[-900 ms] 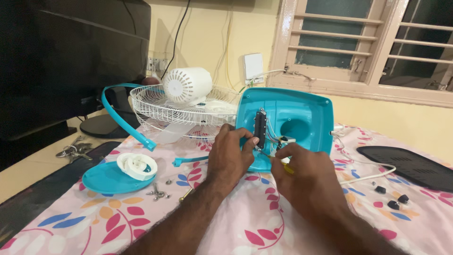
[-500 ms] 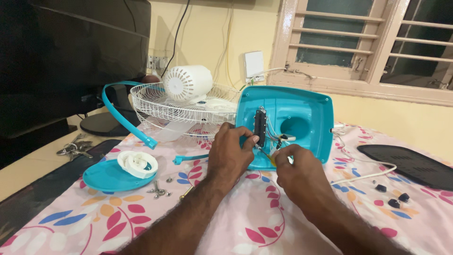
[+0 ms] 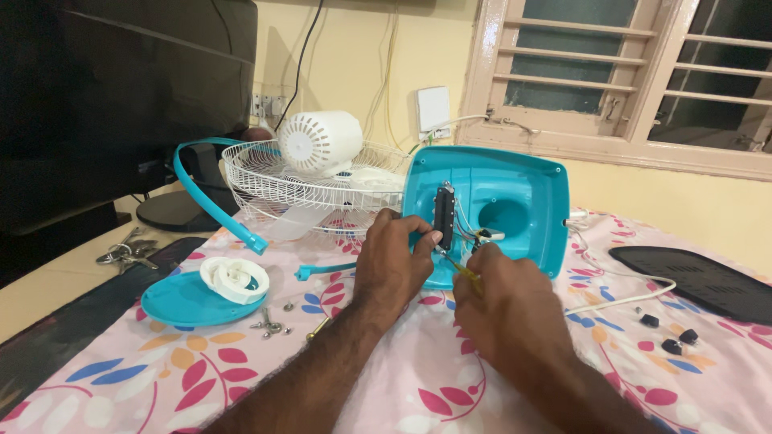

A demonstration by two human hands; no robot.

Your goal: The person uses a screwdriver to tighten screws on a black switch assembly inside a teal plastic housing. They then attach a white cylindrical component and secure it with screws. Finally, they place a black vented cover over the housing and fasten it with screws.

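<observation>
Head view: the turquoise fan base (image 3: 515, 193) is stood tilted on the flowered cloth (image 3: 241, 370); its black switch block (image 3: 444, 215) is pinched by the left hand (image 3: 392, 261); a yellow-handled screwdriver (image 3: 465, 272) is clamped in the right hand (image 3: 507, 309); a white wire guard (image 3: 297, 189) is seen behind.

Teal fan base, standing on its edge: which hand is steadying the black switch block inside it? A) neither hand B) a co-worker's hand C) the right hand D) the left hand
D: the left hand has its fingers on the black switch block inside the teal fan base, while the right hand holds a yellow-handled screwdriver just below it.
</observation>
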